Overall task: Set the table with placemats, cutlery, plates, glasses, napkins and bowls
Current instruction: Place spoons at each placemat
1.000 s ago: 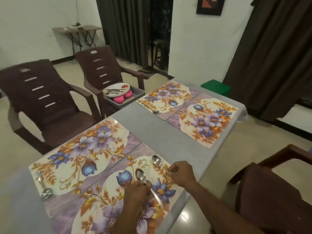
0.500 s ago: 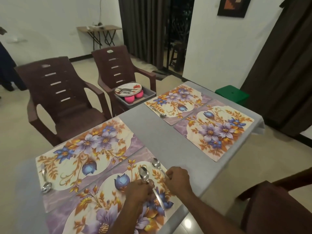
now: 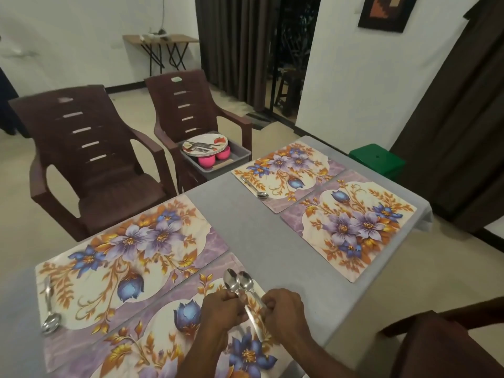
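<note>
Head view, table-setting under way: both hands curled over the near floral placemat (image 3: 152, 347), purple and orange blooms on cream vinyl, at the near edge of the grey-clothed bench (image 3: 245, 214). Left hand (image 3: 221, 309) closed round the handle of one polished steel spoon (image 3: 231, 279); right hand (image 3: 283, 309) closed round the handle of a second steel spoon (image 3: 246, 281), bowls side by side and almost touching just beyond the knuckles. Handles seemingly crossed between the two hands, exact overlap hard to read.

Beyond that near placemat, three matching mats: one to its left carrying a spoon (image 3: 50, 320), two at the bench's far end, the far-left one with a spoon (image 3: 256, 189), the far-right placemat (image 3: 351, 227) bare of cutlery. Past the bench's left edge, a grey plastic tub (image 3: 240, 156) on a brown plastic chair (image 3: 191, 105), stacked with white patterned plates (image 3: 204, 145), pink bowls (image 3: 207, 160) and more cutlery.

Likely trouble: two smooth handles sliding against each other and one slipping loose, clattering onto the mat or over the nearby bench edge to the floor. Also possible: both spoons left on the same mat, far-right setting short. Glossy mat liable to skid if pushed.
</note>
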